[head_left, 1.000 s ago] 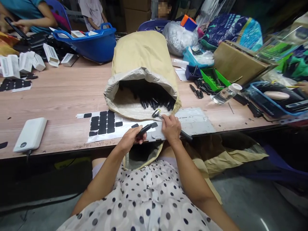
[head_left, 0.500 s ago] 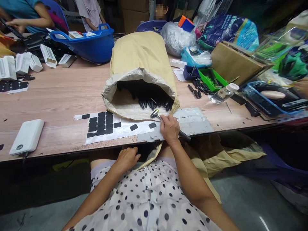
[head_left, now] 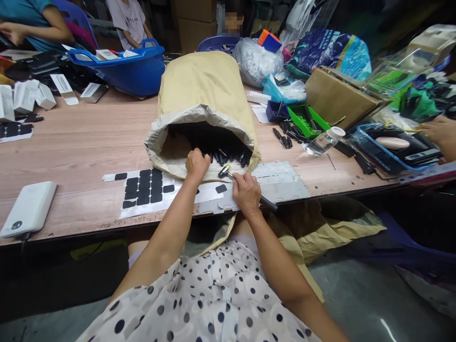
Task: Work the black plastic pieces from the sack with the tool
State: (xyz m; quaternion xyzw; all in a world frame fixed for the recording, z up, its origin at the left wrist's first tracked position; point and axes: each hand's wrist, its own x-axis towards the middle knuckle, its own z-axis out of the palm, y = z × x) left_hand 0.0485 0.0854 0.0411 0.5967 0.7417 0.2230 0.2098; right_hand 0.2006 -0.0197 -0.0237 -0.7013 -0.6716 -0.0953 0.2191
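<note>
Near the middle of the frame, the left hand (head_left: pixel 197 164) is at the mouth of a tan sack (head_left: pixel 203 78), beside black pieces (head_left: pixel 221 156); the right hand (head_left: pixel 247 194) grips a hammer (head_left: pixel 224 171) (its head points left). Upper left sits a blue basin (head_left: pixel 123 73).

Table (head_left: pixel 89 128): long, pinkish-brown wood grain, crossing from left to right, with a dark front edge.
Floor (head_left: pixel 356 275): grey, smooth, showing near right and near left, below the table.
Left chair (head_left: pixel 76 13): blue-purple back, far left, beyond the table.
Middle chair (head_left: pixel 217 43): purple back, far side, beyond the table.
Cartons (head_left: pixel 195 33): brown, stacked, far, between those two chairs.
Right chair (head_left: pixel 409 241): dark purple, near right, below the table.
Light: white streak on the floor near right; far right dark.
</note>
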